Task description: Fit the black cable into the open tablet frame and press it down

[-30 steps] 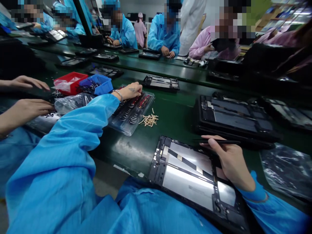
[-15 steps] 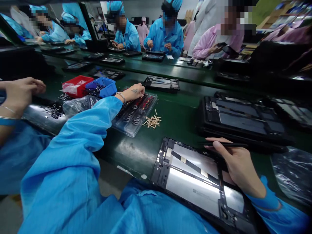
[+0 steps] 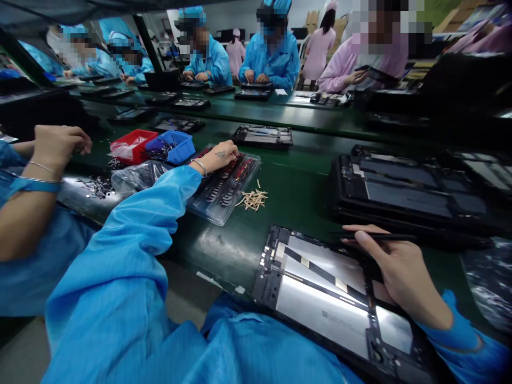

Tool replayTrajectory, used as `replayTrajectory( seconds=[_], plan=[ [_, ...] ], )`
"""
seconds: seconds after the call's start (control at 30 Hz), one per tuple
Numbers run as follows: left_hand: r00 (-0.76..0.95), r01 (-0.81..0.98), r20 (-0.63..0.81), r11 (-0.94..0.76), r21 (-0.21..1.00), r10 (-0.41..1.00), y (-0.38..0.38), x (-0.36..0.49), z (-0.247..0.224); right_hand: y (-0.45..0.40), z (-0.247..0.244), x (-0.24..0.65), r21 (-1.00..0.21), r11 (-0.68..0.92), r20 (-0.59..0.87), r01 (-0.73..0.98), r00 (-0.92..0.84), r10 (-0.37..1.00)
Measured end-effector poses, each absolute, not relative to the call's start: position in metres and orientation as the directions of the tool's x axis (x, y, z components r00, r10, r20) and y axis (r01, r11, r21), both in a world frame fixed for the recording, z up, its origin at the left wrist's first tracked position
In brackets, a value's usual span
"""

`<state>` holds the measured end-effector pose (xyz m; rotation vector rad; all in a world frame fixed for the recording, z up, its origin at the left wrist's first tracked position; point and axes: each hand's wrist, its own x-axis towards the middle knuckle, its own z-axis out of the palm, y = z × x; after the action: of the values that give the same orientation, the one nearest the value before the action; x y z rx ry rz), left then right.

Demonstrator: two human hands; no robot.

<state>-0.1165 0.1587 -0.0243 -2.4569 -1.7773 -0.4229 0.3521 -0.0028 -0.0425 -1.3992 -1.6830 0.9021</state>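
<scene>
My left hand [image 3: 216, 158] reaches over a clear plastic tray [image 3: 219, 214] with rows of small dark and red parts. Its fingers are bent down and pinched at the tray's far side; what is between them, if anything, I cannot make out. Black tweezers [image 3: 400, 237] lie in my right hand [image 3: 408, 274], between thumb and fingers, tips pointing left. That hand rests over the right part of an opened tablet [image 3: 320, 304], whose silvery batteries and slanting dark flex cable show. The tablet lies tilted at the bench's front edge, close to my body.
A small heap of beige strips [image 3: 253, 199] lies beside the tray. Red [image 3: 138, 140] and blue [image 3: 184, 146] bins and a plastic bag [image 3: 140, 176] stand left, near a co-worker's hand [image 3: 60, 146]. Stacked tablets [image 3: 408, 197] sit right; another tablet [image 3: 262, 136] lies behind.
The view has shifted slightly, so most things appear a little farther right. My hands hold nearly the same poses. The left co-worker's forearm has come further into view.
</scene>
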Motion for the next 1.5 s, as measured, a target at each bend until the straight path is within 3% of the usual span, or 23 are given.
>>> replayTrajectory(
  seconds=[0.5,0.9,1.5],
  plan=[
    [0.286,0.932,0.266,-0.332,0.145,0.921,0.161,-0.114,-0.023,-0.004,-0.04,0.351,-0.898,0.112,0.074,0.425,-0.105,0.992],
    [0.339,0.93,0.271,-0.364,0.047,0.901,0.156,-0.098,-0.024,0.0,-0.048,0.355,-0.892,0.14,0.091,0.43,-0.133,0.987],
    [0.342,0.918,0.328,-0.388,0.084,0.881,0.143,-0.113,-0.031,-0.004,-0.041,0.351,-0.91,0.105,0.061,0.402,-0.12,0.991]
  ],
)
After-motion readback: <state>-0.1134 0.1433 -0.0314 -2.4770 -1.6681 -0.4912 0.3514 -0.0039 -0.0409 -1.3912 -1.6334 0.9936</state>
